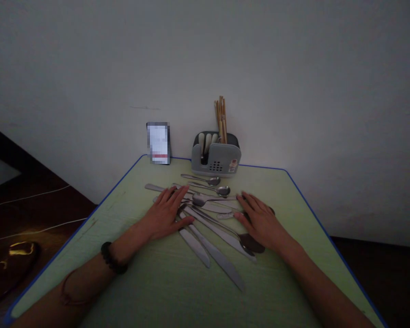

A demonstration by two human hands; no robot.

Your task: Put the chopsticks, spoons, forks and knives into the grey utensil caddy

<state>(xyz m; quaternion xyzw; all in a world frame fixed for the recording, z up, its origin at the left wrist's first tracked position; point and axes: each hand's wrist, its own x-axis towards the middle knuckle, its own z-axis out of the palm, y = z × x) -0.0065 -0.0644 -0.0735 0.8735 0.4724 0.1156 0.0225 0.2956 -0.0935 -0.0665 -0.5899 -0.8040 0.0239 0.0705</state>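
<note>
Metal cutlery lies in a loose heap on the light green table (123, 287). My left hand (166, 214) rests flat over the heap's left side, fingers stretched out, covering several handles. On the right side my right hand (259, 221) lies palm down with its fingers extended, partly hiding some spoons. Between and below the hands fan out several table knives, among them a long knife (222, 262) and a shorter knife (196, 246). A spoon (200, 199) lies across the middle. Two more spoons, a small spoon (213, 181) and another spoon (222, 190), lie beyond the hands.
A grey cutlery holder (222, 159) stands at the back against the wall, with wooden chopsticks (221, 116) and white-handled utensils (207, 140) in it. Left of it a phone (159, 143) leans upright on the wall. The table has a blue edge (314, 214); cables run at far left.
</note>
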